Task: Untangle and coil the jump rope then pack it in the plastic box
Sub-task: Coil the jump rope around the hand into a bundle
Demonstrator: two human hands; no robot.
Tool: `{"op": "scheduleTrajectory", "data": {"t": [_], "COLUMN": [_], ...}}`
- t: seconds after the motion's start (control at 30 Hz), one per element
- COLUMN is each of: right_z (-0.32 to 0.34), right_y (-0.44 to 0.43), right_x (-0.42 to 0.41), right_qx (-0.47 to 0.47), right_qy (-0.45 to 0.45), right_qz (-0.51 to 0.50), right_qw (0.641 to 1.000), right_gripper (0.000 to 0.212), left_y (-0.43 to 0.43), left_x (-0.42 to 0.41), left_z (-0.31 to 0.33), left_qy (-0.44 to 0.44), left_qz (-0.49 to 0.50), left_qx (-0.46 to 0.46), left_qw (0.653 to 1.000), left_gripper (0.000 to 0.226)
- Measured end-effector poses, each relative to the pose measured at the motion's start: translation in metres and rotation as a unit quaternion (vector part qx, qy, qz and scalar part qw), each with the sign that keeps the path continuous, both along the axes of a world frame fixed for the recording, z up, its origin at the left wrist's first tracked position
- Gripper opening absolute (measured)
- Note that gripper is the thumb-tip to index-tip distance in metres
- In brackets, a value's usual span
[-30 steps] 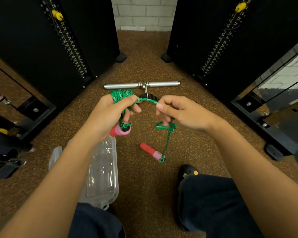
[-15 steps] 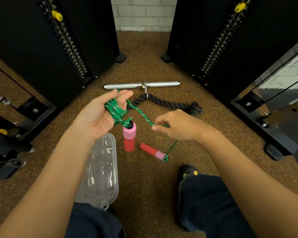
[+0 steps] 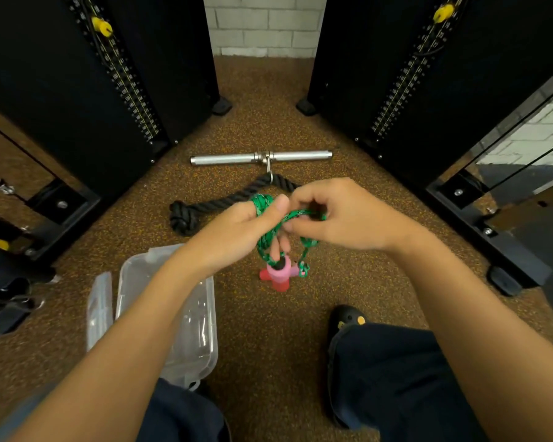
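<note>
From my feed I see both hands raised over the speckled brown floor, meeting just in front of the camera. My left hand is closed around a bundle of the green jump rope, the coils wound over its fingers with the thumb pressing them down on top. My right hand is pinched shut on a strand of the same rope that runs across from the left thumb, fingertips nearly touching the left hand. Below the hands two red-and-pink handles show close together, one hanging from the coil and the other crossing behind it; I cannot tell from this angle whether the second one rests on the floor or also hangs. A short loop of green cord drops from the right hand down to them. The clear plastic box lies open on the floor under my left forearm, with its lid just beside it on the left, and none of the rope is in it. Farther away lie a black braided rope with a knotted end and, touching it by a clip, a silver bar. Black machine frames stand on either side, and a dark shoe sits near my right trouser leg.
</note>
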State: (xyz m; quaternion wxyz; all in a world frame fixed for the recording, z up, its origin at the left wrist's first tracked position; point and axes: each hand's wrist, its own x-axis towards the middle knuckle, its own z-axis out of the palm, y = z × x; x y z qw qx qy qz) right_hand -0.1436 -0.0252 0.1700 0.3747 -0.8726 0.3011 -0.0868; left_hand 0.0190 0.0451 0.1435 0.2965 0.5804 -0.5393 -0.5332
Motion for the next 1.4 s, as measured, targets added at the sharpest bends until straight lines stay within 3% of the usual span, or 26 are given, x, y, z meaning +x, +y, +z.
{"op": "scheduleTrajectory", "data": {"t": [0.07,0.2,0.3,0.4,0.5,0.63,0.7,0.77,0.83,0.93,1.03,1.13,1.23,1.4], "right_z": [0.0,-0.008,-0.017,-0.024,-0.027,-0.036,-0.046,-0.055,-0.06,-0.058,-0.054,-0.051,-0.05,-0.058], "right_y": [-0.003,-0.003,-0.002,0.002,0.006,0.003,0.005,0.008,0.009,0.004,-0.003,-0.009,-0.016,-0.015], "right_x": [-0.004,-0.001,0.008,0.019,0.023,0.017,0.017,0.02,0.023,0.02,0.012,0.006,-0.003,-0.006], "right_qx": [0.048,0.174,0.265,0.257,0.243,0.204,0.21,0.217,0.236,0.266,0.261,0.189,0.145,0.156], "right_qy": [-0.03,-0.126,-0.202,-0.193,-0.159,-0.031,0.055,0.082,0.056,-0.009,-0.08,-0.096,-0.019,0.12], "right_qz": [-0.015,-0.047,-0.114,-0.152,-0.176,-0.191,-0.152,-0.138,-0.145,-0.165,-0.196,-0.223,-0.244,-0.253], "right_qw": [0.998,0.976,0.936,0.935,0.94,0.96,0.964,0.963,0.959,0.95,0.942,0.952,0.959,0.947], "right_gripper": [0.007,0.016,0.023,0.037,0.052,0.067,0.066,0.064,0.051,0.013,0.008,0.014,0.015,0.017], "left_y": [0.002,-0.003,-0.007,-0.008,-0.009,-0.008,-0.007,-0.006,-0.006,-0.007,-0.009,-0.011,-0.011,-0.011], "left_x": [-0.001,0.005,0.013,0.016,0.014,0.014,0.015,0.016,0.017,0.025,0.037,0.046,0.051,0.048], "left_z": [0.003,0.002,-0.005,-0.01,-0.009,0.003,0.009,0.011,0.011,0.009,0.004,0.001,0.0,-0.001], "left_qy": [0.016,0.042,0.035,0.031,0.027,0.074,0.115,0.14,0.149,0.15,0.147,0.132,0.118,0.114], "left_qz": [-0.02,0.076,0.133,0.155,0.163,0.194,0.208,0.206,0.206,0.244,0.32,0.387,0.428,0.45], "left_qx": [-0.008,-0.012,-0.033,-0.028,-0.019,-0.012,-0.001,0.005,0.005,-0.004,-0.017,-0.031,-0.05,-0.06], "left_qw": [1.0,0.996,0.99,0.987,0.986,0.978,0.971,0.968,0.967,0.958,0.936,0.912,0.895,0.884], "left_gripper": [0.047,0.028,0.043,0.06,0.045,0.021,0.021,0.022,0.022,0.021,0.019,0.018,0.018,0.02]}}
